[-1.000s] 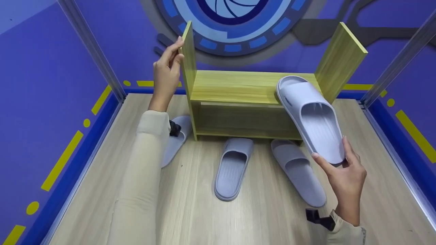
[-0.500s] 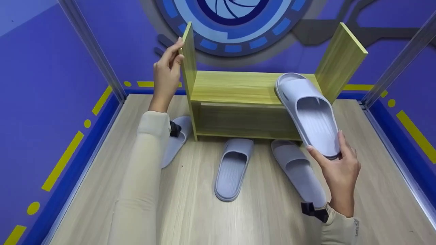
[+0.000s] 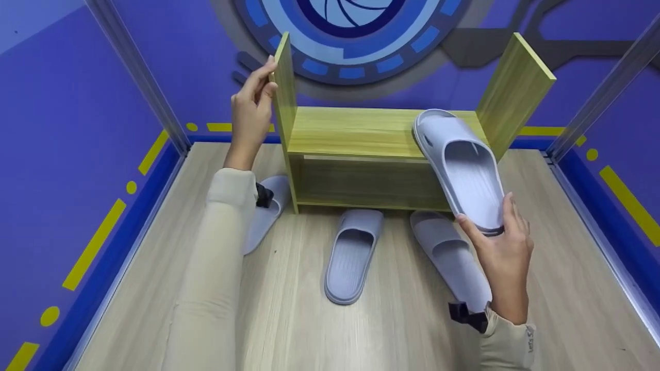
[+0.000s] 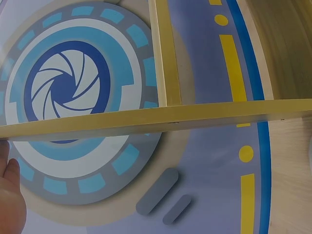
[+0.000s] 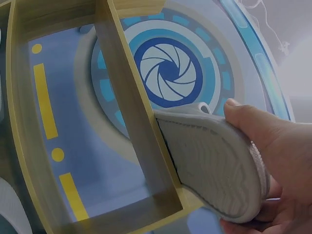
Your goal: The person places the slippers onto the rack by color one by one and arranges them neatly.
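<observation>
A grey slide sandal (image 3: 461, 165) is tilted over the right part of the upper shelf (image 3: 356, 126) of a wooden shoe rack (image 3: 521, 95). My right hand (image 3: 502, 252) grips it by the heel, thumb on one side and fingers on the other. From the right wrist view, the ridged sole (image 5: 209, 165) shows, with its far end at the shelf's front edge; contact there is unclear. At the rack's upright left panel (image 3: 285, 87), my left hand (image 3: 251, 113) holds the front edge between thumb and fingers. Only part of that hand appears in the left wrist view.
On the wooden floor (image 3: 294, 330), one grey slide (image 3: 353, 257) lies before the rack and another (image 3: 454, 257) to the right, partly behind my right wrist. A third slide (image 3: 268, 216) sits left of the rack, partly behind my left sleeve. Blue printed walls (image 3: 103, 129) surround the floor.
My right hand has moved up and left with the slide, bringing it farther over the upper shelf. The left hand stays at the rack's left panel.
</observation>
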